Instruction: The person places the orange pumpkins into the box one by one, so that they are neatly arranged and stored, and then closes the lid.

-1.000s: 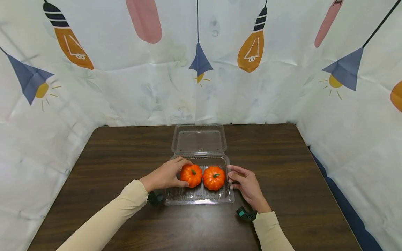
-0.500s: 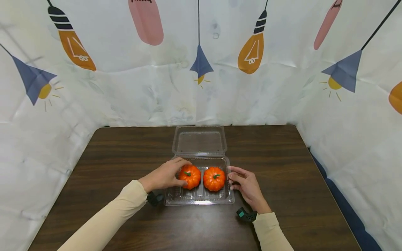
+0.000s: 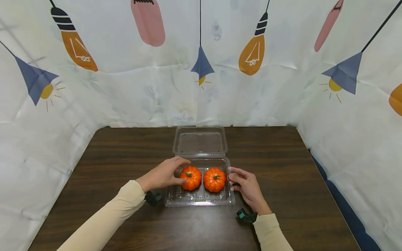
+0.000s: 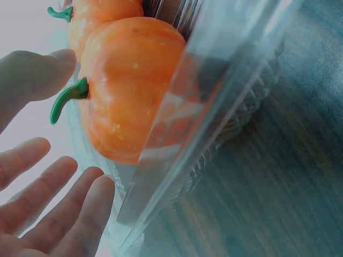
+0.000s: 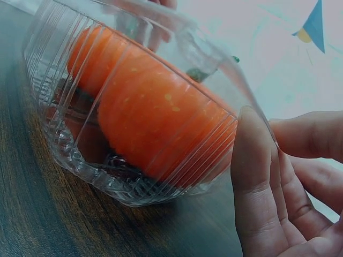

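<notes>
A clear plastic clamshell container [image 3: 201, 200] lies on the table with its lid [image 3: 201, 141] folded back. Two small orange pumpkins with green stems sit side by side in its tray, a narrow gap between them. Around the left pumpkin [image 3: 191, 178], my left hand [image 3: 164, 174] is spread loosely; in the left wrist view its fingers stand apart from the pumpkin, the thumb near the stem. My right hand [image 3: 247, 188] pinches the tray's right rim between thumb and fingers, beside the right pumpkin [image 3: 215, 181]. The right wrist view shows the rim [image 5: 257, 115] in that pinch.
The dark wood-grain table [image 3: 132, 150] surrounds the container. Behind and beside it hangs a white cloth [image 3: 125, 94] printed with lamps and bulbs. A dark band sits on each wrist.
The left pumpkin has shifted slightly left, away from the right one. My left hand has eased off it, drawing back a little to the left. The right hand keeps its hold.
</notes>
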Demonstrator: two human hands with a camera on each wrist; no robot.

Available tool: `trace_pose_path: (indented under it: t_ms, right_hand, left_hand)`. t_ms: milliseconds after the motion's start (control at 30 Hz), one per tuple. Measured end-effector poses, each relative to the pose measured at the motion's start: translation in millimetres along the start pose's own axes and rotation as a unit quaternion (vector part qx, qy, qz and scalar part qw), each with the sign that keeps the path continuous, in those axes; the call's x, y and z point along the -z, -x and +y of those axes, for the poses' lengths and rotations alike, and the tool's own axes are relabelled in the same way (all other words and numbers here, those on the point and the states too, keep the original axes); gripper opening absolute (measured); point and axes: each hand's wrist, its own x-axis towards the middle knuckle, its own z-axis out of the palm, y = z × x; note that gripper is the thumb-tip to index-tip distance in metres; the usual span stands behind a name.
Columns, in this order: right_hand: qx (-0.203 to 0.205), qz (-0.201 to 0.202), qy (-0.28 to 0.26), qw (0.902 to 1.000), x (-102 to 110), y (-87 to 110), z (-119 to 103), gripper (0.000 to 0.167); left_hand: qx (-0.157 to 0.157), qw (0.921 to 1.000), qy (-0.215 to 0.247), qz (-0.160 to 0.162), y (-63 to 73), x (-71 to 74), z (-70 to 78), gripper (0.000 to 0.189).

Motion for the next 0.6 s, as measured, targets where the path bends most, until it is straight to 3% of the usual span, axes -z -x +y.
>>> trace_pose_path:
  t_ms: [267,600]
  right_hand:
    - [-0.005,-0.006,-0.006,0.9999,0,-0.3,-1,0.051]
    - [-0.001,-0.006,-0.006,1.0,0,-0.1,-1,0.05]
  left_hand:
    - [0.005,0.9984,0.055,0.011,2.1,7.9,-2.3,0.061]
    - [0.012,0.9969,0.055,0.055,4.9,19.0,-6.6,0.053]
